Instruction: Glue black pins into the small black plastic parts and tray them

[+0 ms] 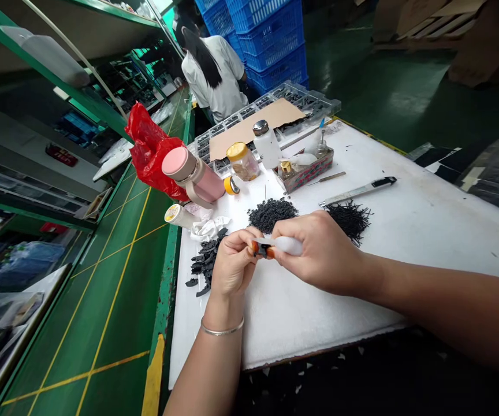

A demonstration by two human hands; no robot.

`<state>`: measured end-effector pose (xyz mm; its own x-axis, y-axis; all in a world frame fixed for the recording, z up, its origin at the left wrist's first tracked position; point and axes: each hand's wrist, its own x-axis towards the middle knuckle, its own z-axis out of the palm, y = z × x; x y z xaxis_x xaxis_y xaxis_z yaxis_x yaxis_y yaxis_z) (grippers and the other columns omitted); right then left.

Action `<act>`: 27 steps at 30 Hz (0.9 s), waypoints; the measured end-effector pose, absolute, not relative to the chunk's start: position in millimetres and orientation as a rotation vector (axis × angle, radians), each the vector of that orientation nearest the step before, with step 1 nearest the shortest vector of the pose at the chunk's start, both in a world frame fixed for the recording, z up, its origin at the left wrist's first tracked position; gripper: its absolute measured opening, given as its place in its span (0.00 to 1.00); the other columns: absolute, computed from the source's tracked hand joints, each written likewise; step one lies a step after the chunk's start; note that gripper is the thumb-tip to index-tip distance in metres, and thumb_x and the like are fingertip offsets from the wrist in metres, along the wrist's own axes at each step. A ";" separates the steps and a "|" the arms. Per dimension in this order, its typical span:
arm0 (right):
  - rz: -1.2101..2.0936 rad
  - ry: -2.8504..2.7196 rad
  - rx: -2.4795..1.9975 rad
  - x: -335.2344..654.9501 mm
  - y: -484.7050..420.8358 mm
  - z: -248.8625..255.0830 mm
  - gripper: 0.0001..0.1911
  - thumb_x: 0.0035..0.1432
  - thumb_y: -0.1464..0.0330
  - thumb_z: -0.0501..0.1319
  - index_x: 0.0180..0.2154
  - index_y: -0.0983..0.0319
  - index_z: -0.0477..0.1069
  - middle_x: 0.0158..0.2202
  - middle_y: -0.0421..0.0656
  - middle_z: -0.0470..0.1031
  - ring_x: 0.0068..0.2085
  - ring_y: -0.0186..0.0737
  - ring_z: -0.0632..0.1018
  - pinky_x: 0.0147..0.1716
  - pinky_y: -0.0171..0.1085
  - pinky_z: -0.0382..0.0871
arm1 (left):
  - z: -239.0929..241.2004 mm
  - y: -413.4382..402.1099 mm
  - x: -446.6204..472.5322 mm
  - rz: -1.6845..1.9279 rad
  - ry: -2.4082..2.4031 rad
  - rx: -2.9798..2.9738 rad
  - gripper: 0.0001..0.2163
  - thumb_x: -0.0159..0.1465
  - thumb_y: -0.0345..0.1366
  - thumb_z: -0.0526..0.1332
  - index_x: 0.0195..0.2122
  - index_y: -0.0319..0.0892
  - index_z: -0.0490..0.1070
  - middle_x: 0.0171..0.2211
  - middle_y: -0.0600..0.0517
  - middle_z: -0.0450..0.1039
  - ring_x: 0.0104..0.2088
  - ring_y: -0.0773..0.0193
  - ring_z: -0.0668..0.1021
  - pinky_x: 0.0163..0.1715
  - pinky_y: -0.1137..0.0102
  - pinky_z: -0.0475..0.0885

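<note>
My left hand [234,261] pinches a small black part [261,249] between thumb and fingertips, above the white tabletop. My right hand [323,251] is closed around a translucent white squeeze bottle [290,246], whose tapered tip points left and lies over the black part. Bits of orange show at the fingertips; I cannot tell what they are. Just beyond my hands is a pile of small black rings [272,215]. Black pins [350,221] lie heaped past my right hand. Curved black pieces [206,260] are spread left of my left hand.
A pink flask [206,182], a red plastic bag [148,153], a yellow-lidded jar [244,163] and a metal-capped bottle [267,147] stand farther back. A cutter knife [357,192] lies right of a small box [309,173]. The green conveyor [115,277] runs along the left. A person [217,75] sits beyond.
</note>
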<state>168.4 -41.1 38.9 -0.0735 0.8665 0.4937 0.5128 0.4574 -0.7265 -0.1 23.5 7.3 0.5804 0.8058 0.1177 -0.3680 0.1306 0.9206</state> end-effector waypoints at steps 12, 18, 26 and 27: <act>0.379 -1.706 -1.180 164.5 -37.5 29.5 0.05 0.50 0.75 0.60 0.23 0.66 0.68 0.20 0.37 0.69 0.22 0.29 0.67 0.24 0.31 0.54 | 7.4 22.8 -1.1 1.016 0.604 1.279 0.07 0.53 0.34 0.71 0.25 0.38 0.74 0.29 0.51 0.68 0.26 0.70 0.71 0.26 0.77 0.69; 0.394 -1.686 -1.190 164.7 -37.5 27.6 0.07 0.50 0.74 0.60 0.21 0.66 0.67 0.19 0.37 0.67 0.21 0.28 0.65 0.23 0.31 0.53 | 8.9 22.7 -0.3 0.961 0.616 1.216 0.08 0.53 0.35 0.71 0.26 0.38 0.74 0.29 0.51 0.69 0.26 0.70 0.73 0.27 0.76 0.72; 0.799 -1.485 -1.291 167.5 -27.5 31.2 0.09 0.50 0.73 0.61 0.19 0.65 0.69 0.16 0.35 0.67 0.20 0.28 0.65 0.20 0.29 0.55 | 7.6 23.5 -0.3 1.054 0.702 1.163 0.06 0.53 0.33 0.71 0.30 0.42 0.75 0.31 0.53 0.72 0.28 0.69 0.75 0.30 0.74 0.75; 0.830 -1.459 -1.292 167.9 -26.4 31.1 0.09 0.50 0.73 0.61 0.19 0.65 0.70 0.17 0.35 0.68 0.20 0.28 0.66 0.20 0.29 0.55 | 7.1 22.7 -0.2 1.094 0.717 1.177 0.06 0.54 0.34 0.70 0.31 0.43 0.76 0.31 0.53 0.73 0.28 0.69 0.75 0.30 0.74 0.75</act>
<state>167.9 -26.4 31.1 0.0451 0.9734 0.2244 0.3043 0.2006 -0.9312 -0.2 22.7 7.1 0.3439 0.9343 0.0938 -0.2867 0.0094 0.9580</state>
